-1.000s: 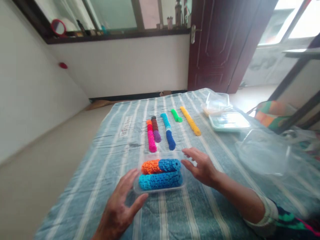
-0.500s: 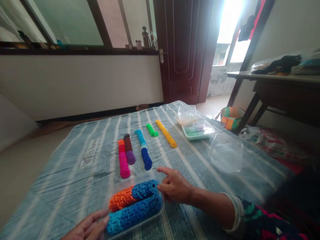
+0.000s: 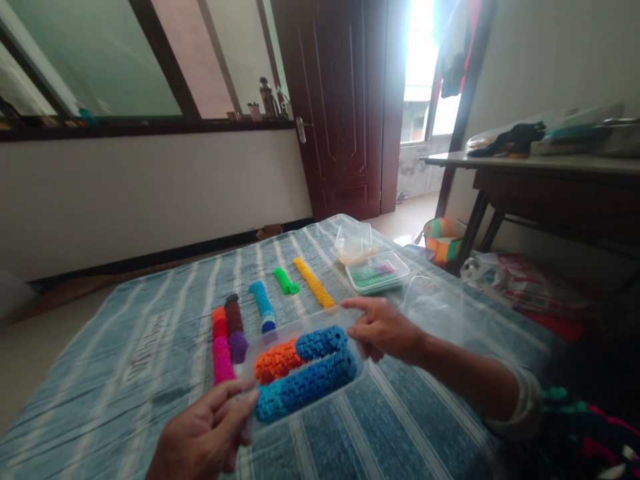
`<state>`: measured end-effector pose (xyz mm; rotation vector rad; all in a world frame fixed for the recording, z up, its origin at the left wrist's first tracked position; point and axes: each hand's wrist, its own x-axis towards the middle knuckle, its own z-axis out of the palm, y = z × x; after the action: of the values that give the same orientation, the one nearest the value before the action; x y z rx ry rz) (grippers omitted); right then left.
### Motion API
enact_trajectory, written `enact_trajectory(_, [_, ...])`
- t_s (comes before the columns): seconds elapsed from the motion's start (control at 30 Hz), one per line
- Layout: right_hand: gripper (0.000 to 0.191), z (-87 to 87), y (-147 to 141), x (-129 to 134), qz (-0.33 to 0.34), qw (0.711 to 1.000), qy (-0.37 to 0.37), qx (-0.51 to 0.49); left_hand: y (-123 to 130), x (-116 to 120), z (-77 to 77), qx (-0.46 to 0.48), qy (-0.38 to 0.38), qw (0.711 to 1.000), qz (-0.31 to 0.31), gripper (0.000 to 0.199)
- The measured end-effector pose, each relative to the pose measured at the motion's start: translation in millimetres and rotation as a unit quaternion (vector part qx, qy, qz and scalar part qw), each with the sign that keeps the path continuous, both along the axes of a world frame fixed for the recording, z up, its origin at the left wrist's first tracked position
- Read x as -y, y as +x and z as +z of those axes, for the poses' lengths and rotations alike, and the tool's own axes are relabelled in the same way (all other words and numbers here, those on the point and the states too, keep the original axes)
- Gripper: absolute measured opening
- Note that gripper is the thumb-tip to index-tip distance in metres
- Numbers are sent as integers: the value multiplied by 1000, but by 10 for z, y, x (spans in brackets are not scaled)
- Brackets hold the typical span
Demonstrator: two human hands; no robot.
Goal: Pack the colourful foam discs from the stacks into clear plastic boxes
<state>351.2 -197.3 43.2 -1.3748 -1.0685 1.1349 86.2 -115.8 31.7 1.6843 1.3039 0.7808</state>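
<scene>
My left hand (image 3: 207, 423) grips the left end of a clear plastic container (image 3: 280, 332), thumb on its rim. At the opposite end, my right hand (image 3: 387, 327) pinches the container's edge, its index finger stretched along the corner. Inside lie two rows of interlocking plastic discs: an orange row (image 3: 277, 362) with a blue half, and an all-blue row (image 3: 307, 387). Beyond the container, more rows of small coloured pieces lie on the cloth: pink and red (image 3: 221, 343), brown and purple (image 3: 235, 327), light blue (image 3: 261, 300), green (image 3: 286, 281) and yellow (image 3: 313, 283).
A striped blue cloth (image 3: 125, 320) covers the surface. At its far right sit a lidded clear box (image 3: 377, 272), an open clear container (image 3: 356, 241) and another clear piece (image 3: 433, 297). A dark desk (image 3: 540, 180) stands to the right, a brown door (image 3: 340, 120) behind.
Both hands have lifted the container and carried it rightward and away from me; it now hides part of the blue row on the cloth. The camera view has turned slightly right.
</scene>
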Motion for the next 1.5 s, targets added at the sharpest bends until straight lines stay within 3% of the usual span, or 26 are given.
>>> enact_trajectory(0.1, [68,193,498,-62,-47,997,20,55,633,-159,263,30,11,996,-83,33])
enact_trajectory(0.2, [65,282,999,-155,-97,991,15,96,1228,-398,353,45,21,988,-145,23])
enact_trajectory(0.33, [64,249,1534,-295,-143,983,9,111,1845,-663,286,50,15,985,-166,16])
enact_trajectory(0.5, [62,122,1879,-425,-153,980,-14,125,2219,-779,95,49,13,983,-177,16])
enact_trajectory(0.73, [59,-63,2043,-455,-166,977,-23,129,2355,-805,-37,47,3,980,-192,17])
enact_trajectory(0.97, [56,-97,2074,-465,-190,972,-22,136,2417,-841,-51,50,5,979,-199,20])
enact_trajectory(1.13, [40,-120,2065,-436,-208,967,-6,145,2395,-853,-63,64,-11,974,-215,30])
enact_trajectory(1.3, [32,-126,2071,-228,-242,957,3,161,2253,-842,-69,78,-26,974,-209,41])
enact_trajectory(1.5, [29,-202,2141,251,-300,937,1,182,1886,-698,-177,73,-37,971,-223,38])
